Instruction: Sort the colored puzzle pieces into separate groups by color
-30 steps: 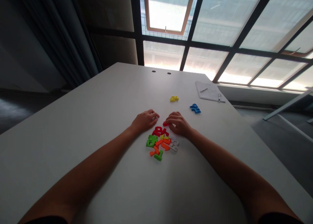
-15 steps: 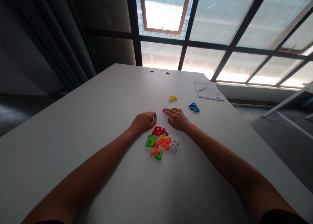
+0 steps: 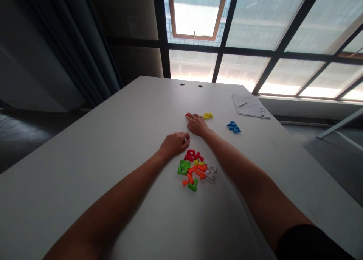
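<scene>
Red and small, one plastic piece (image 3: 186, 115) lies at the fingertips of the outstretched right hand (image 3: 196, 123), well beyond the mixed pile on the white bench (image 3: 127, 139); whether it is pinched or merely pressed, I cannot tell. The left hand (image 3: 176, 143) rests loosely curled just past the pile, its palm side hidden. The yellow cluster (image 3: 208, 116) and blue cluster (image 3: 234, 127) each sit apart, probably grouped by colour. Nearer, red letter-like pieces (image 3: 191, 154) adjoin green pieces (image 3: 184, 167), orange pieces (image 3: 200, 174), white pieces (image 3: 210, 172) and a little yellow. The right forearm (image 3: 235, 158) lies between this pile and the blue cluster; written-on paper (image 3: 251, 109) is farther off, out of the way.
</scene>
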Demonstrator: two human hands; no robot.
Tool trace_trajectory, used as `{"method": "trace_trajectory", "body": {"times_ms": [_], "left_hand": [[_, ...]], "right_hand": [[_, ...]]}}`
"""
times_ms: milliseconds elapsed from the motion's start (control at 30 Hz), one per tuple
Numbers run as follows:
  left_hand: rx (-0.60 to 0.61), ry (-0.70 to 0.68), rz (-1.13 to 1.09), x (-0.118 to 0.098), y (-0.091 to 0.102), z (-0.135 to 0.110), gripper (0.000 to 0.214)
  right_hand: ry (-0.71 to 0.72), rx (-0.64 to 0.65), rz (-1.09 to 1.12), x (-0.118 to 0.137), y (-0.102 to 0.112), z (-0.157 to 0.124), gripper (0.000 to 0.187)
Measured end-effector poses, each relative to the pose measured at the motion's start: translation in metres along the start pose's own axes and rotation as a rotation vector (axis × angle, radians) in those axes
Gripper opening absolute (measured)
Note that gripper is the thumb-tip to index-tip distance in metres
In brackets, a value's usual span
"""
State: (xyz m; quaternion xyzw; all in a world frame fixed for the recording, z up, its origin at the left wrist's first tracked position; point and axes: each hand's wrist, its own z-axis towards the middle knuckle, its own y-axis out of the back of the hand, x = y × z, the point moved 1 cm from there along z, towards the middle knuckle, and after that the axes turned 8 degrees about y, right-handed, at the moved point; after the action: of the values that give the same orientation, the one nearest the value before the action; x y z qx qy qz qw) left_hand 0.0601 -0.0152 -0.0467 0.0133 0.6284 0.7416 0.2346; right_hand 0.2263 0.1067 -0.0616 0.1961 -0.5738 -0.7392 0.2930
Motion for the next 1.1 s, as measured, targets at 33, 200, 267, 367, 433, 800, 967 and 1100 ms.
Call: {"method": "trace_trajectory", "body": {"times_ms": [33,200,267,367,433,800,967,1100], "left_hand": [[0.001,-0.003,-0.002,0.000,0.000,0.000,0.018],[0.008,-0.007,-0.014,0.000,0.001,0.000,0.019],[0.005,-0.009,-0.017,0.000,0.002,-0.001,0.019],[0.001,-0.015,-0.024,0.001,0.002,-0.002,0.018],[0.003,-0.017,-0.031,0.002,0.002,-0.002,0.018],[0.018,-0.001,-0.068,0.002,0.003,-0.002,0.020],[0.007,0.012,-0.098,0.005,0.001,-0.002,0.019],[-0.032,0.105,-0.169,0.008,0.000,0.000,0.027]], "right_hand": [[0.002,0.001,-0.001,0.000,0.000,0.000,0.055],[-0.034,-0.096,0.044,0.001,0.003,-0.009,0.061],[-0.051,-0.130,0.077,0.003,0.004,-0.014,0.055],[-0.050,-0.125,0.117,0.007,0.005,-0.026,0.040],[0.007,-0.139,0.149,0.011,0.006,-0.040,0.034],[0.310,-0.325,0.669,0.042,0.048,-0.142,0.028],[0.372,-0.215,0.597,0.049,0.049,-0.143,0.033],[0.142,-0.202,0.482,0.045,0.040,-0.136,0.045]]}}
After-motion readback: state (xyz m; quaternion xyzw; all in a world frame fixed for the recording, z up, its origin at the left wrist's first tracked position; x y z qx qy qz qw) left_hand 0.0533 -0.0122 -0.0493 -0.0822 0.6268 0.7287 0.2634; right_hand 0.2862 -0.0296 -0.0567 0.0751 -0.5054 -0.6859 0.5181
